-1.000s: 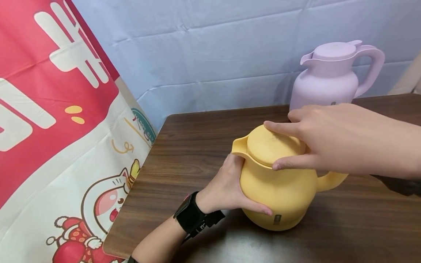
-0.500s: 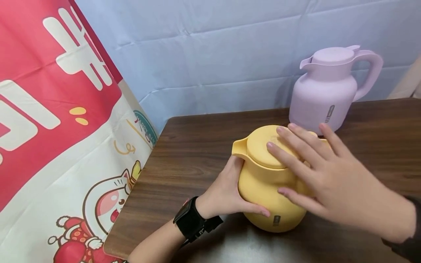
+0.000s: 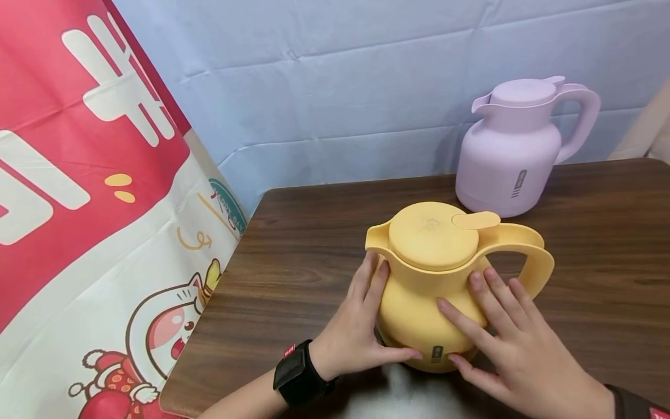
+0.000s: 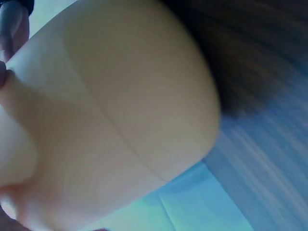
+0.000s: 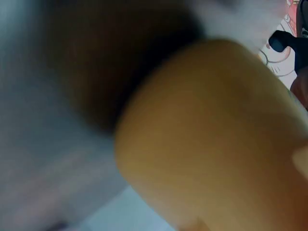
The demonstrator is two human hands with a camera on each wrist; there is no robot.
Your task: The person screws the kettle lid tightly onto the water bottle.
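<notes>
A yellow thermos jug (image 3: pixel 419 314), its round lid flush in the neck, stands upright on the brown wooden table, spout left and handle right. My left hand (image 3: pixel 356 326) holds its left side, thumb across the lower front. Across the right front of the body lie the fairly straight fingers of my right hand (image 3: pixel 518 343), its thumb low near the small dark label. In the left wrist view the jug's smooth body (image 4: pixel 139 86) fills much of the picture. The right wrist view is blurred, showing the jug's lower body (image 5: pixel 202 134).
A lilac thermos jug (image 3: pixel 508 157) of the same shape stands at the back right of the table (image 3: pixel 293 250), near a pale blue cloth backdrop (image 3: pixel 366 93). At the left hangs a red and white printed cloth (image 3: pixel 146 244) beside the table edge.
My right hand has come off the yellow jug's lid and moved down to the right front of its body, leaving lid and handle uncovered. My left hand stays at the left side.
</notes>
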